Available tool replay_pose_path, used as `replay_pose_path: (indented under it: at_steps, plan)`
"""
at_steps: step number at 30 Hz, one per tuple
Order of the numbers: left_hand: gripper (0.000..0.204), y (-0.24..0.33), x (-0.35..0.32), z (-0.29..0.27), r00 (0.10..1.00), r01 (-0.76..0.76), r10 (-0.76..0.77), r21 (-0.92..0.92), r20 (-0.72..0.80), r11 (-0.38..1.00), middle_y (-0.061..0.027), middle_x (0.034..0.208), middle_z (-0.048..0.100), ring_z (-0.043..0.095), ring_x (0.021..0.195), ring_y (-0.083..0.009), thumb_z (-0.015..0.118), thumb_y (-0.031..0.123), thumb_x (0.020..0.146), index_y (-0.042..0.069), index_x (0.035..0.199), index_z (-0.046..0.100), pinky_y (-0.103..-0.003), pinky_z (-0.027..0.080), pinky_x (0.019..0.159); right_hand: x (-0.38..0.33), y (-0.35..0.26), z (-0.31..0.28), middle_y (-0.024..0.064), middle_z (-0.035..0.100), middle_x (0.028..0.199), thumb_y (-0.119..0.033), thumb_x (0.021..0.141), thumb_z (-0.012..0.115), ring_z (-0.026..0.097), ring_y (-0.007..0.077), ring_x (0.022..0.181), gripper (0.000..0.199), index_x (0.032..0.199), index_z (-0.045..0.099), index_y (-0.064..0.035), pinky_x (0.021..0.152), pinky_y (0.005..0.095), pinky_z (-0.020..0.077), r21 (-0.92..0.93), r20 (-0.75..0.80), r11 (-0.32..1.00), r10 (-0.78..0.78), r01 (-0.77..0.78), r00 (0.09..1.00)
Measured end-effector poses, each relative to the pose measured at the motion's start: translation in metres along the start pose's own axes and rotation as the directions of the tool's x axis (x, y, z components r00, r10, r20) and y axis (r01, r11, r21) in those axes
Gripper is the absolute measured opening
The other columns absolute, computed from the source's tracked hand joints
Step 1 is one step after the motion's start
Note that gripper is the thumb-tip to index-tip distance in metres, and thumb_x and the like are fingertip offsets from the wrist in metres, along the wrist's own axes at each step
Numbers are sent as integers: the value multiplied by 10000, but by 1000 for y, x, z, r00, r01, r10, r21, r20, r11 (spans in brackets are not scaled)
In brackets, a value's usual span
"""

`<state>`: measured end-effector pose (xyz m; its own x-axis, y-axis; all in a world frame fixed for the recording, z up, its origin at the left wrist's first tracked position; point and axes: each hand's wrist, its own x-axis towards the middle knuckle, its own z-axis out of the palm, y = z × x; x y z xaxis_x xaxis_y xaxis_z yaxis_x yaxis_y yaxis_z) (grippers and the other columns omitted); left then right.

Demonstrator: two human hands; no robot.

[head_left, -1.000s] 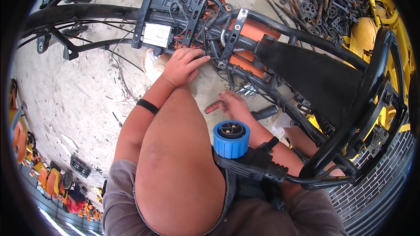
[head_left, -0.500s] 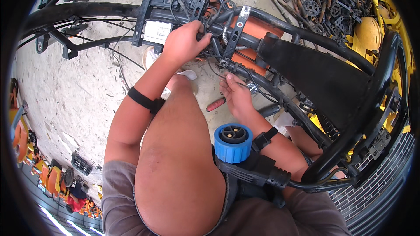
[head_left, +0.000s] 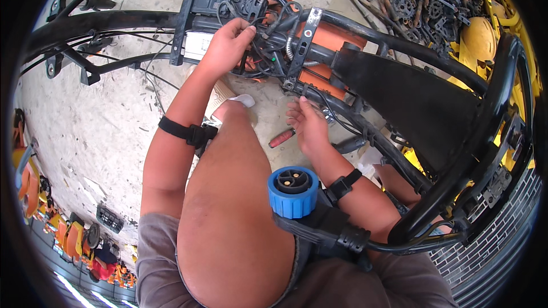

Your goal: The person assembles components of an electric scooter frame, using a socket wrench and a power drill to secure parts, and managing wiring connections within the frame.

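A black tubular frame (head_left: 123,20), like a small vehicle's chassis, lies across the floor in front of me. At its middle, a tangle of black wires (head_left: 273,33) runs between two crossbars. My left hand (head_left: 228,50) reaches over the near side, thumb and forefinger closed on a black wire; its other fingers are partly hidden. A white label plate (head_left: 197,45) is just left of that hand. My right hand (head_left: 308,122) hangs below the frame's near tube, palm up, fingers loosely curled and apart, nothing visible in it. Orange panels (head_left: 330,57) show beneath the frame.
A red-handled tool (head_left: 281,138) lies on the floor between my hands. Dark metal parts (head_left: 408,0) are heaped at far right beside yellow bodywork (head_left: 482,43). A blue round connector (head_left: 293,192) on a black cable is by my raised knee. A black crate (head_left: 109,218) is at left.
My left hand has shifted slightly left and up along the wires. The thin cable at my right fingertips is no longer there; those fingers have loosened. The blue connector appears slightly further left.
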<state>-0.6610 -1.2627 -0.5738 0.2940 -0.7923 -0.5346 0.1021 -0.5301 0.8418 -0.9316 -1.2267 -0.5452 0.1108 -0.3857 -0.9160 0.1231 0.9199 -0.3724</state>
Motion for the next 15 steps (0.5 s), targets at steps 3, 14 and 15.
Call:
replay_pose_path:
  at_steps: [3, 14, 15]
  plan:
    - [200, 4, -1, -16, 985, 138, -135, -14, 112, 990, 25, 761, 563, 484, 646, -41, 583, 255, 995, 62, 954, 616, -216, 396, 579, -2, -4, 2, 73, 654, 945, -277, 1009, 586, 601, 141, 759, 296, 1143, 602, -14, 702, 297, 506, -26, 26, 999, 26, -26, 999]
    - [252, 17, -26, -31, 959, -245, 282, 574, 25, 782, -133, 741, 684, 661, 646, -218, 586, 212, 981, 4, 1108, 648, -358, 503, 579, -3, -10, 2, 49, 642, 896, -291, 1008, 575, 569, 136, 742, 285, 1130, 613, -36, 692, 302, 466, -77, 29, 994, 75, -73, 997]
    - [236, 20, -32, -29, 927, -288, 373, 715, 41, 637, -165, 729, 685, 682, 651, -265, 581, 202, 978, 5, 1087, 650, -390, 511, 578, -3, -10, 1, 48, 642, 896, -292, 1008, 574, 570, 136, 743, 288, 1133, 614, -36, 693, 303, 466, -78, 32, 994, 76, -73, 997]
